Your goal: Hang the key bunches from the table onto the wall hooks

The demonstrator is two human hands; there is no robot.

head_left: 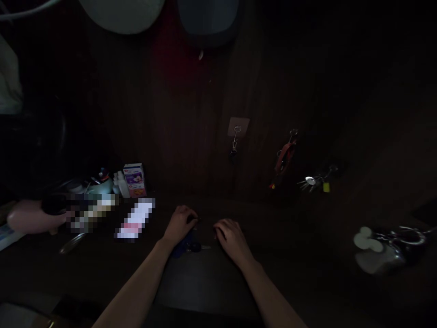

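Observation:
The scene is very dark. My left hand [180, 224] rests over the dark surface with its thumb and fingers curled together, pinching something too dark to make out. Below that hand lies a blue item [179, 249], partly covered by the wrist, and beside it a key [198, 247] with a dark head. My right hand [231, 234] is a short way to the right, its fingers bent and drawn in toward the thumb. Whatever sits in its fingertips, if anything, is too small and dim to name.
Keys [310, 182] with a yellow-green tag, a red strap [285, 157] and a clip [234, 145] hang from wall hooks. To the left stand small boxes [134, 180], white bottles [121, 184] and a pink object [36, 216]. Metal items [385, 250] hang at right.

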